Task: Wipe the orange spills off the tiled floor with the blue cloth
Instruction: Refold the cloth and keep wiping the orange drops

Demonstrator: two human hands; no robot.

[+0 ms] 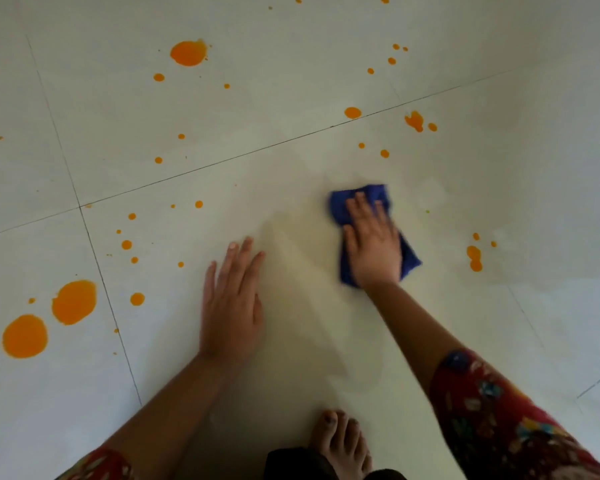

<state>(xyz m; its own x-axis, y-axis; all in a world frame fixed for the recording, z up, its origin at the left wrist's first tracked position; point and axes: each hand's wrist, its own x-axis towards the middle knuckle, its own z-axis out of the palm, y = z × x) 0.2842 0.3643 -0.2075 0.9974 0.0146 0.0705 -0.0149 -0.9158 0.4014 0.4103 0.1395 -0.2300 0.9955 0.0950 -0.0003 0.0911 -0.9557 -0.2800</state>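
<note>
Well left of the blue cloth (340,206), large orange spills (73,302) lay on the tiled floor (291,81). Nearer it, the left hand (231,306) pressed flat, fingers straight, slightly apart. The right hand (373,247) lay atop the cloth, fingers extended and spread; smaller drops (474,258) dotted the floor to its right.

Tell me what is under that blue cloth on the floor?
Only the pale tiled floor shows around the blue cloth, which the right hand presses flat. Whether anything wet lies beneath cannot be seen; the cloth covers it.
</note>
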